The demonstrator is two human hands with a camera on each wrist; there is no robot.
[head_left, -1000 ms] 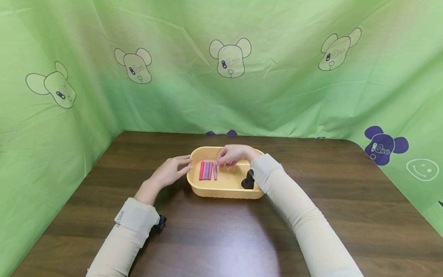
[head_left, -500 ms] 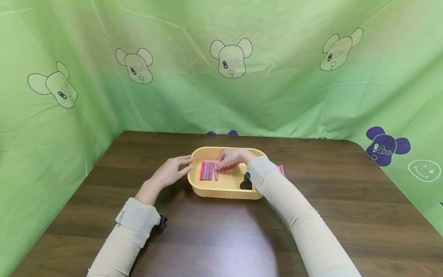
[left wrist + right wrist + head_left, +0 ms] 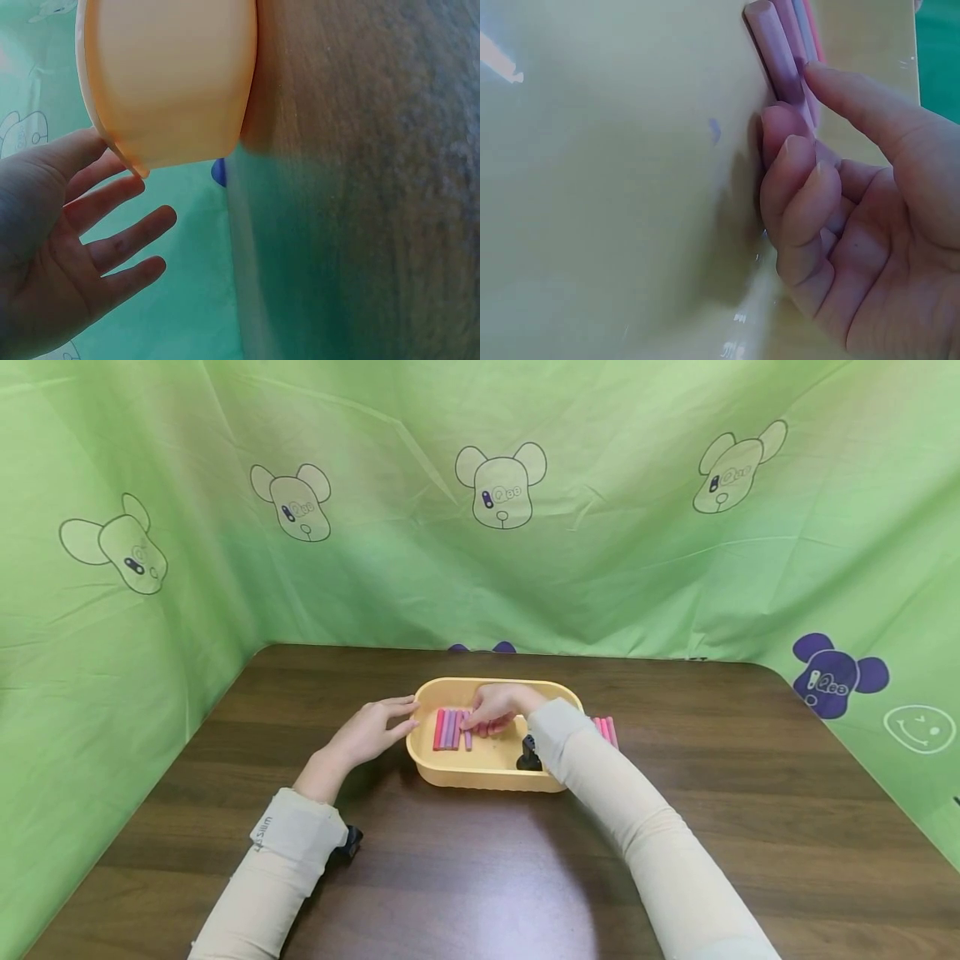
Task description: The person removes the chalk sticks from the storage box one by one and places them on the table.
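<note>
A yellow oval plastic tub (image 3: 491, 779) sits on the table. Inside its left half stand several pink, red and purple chalk-like sticks (image 3: 447, 729) side by side in a row. My right hand (image 3: 497, 708) reaches into the tub and pinches the rightmost light purple stick (image 3: 774, 49) between thumb and index finger. Its other fingers curl beneath, as the right wrist view shows. At the tub's left rim, my left hand (image 3: 367, 731) rests with loosely straight fingers; in the left wrist view the thumb and fingertips meet the rim (image 3: 112, 142).
More pink sticks (image 3: 606, 730) lie right of the tub, partly hidden by the right sleeve. The black wrist camera (image 3: 529, 755) hangs within the tub's right part. Behind the dark wood table (image 3: 450, 860) hangs a green cloth (image 3: 375, 593) printed with bear heads.
My right hand has shifted slightly left and down onto the rightmost stick in the row. Pink sticks right of the tub have come into view from behind the sleeve. The left hand stays put.
</note>
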